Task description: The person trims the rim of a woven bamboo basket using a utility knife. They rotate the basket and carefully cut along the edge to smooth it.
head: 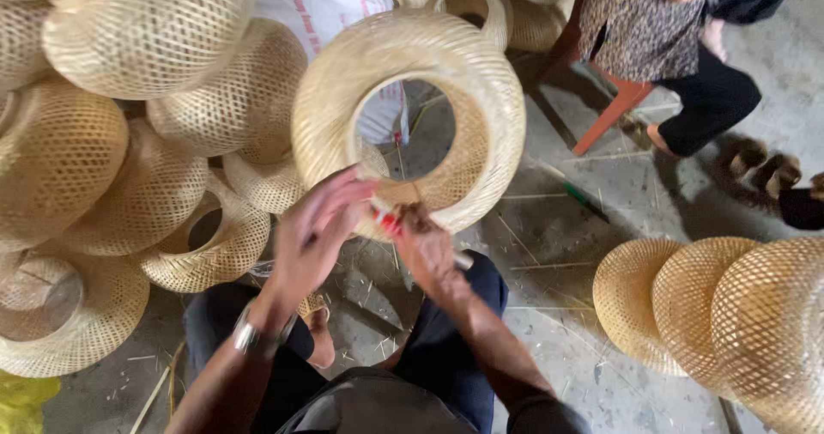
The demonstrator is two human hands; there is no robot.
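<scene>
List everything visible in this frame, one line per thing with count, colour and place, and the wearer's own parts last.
Held woven basket: one, pale straw, ring-shaped with a round opening, centre, raised in both hands.
Red-handled tool: one, at the basket's lower rim, between the hands; kind unclear.
Piled woven baskets: many, pale straw, left and top.
Domed woven baskets: three overlapping, tan, lower right.
White sack: one, top centre, behind the baskets.
Red stool: one, upper right, under a seated person.
Seated person: one, patterned top, dark trousers, upper right.
Concrete floor: grey, strewn with thin strips.
Wristwatch: one, silvery, left wrist.
Left hand: on the basket's lower rim.
Right hand: grip at the rim by the tool.
</scene>
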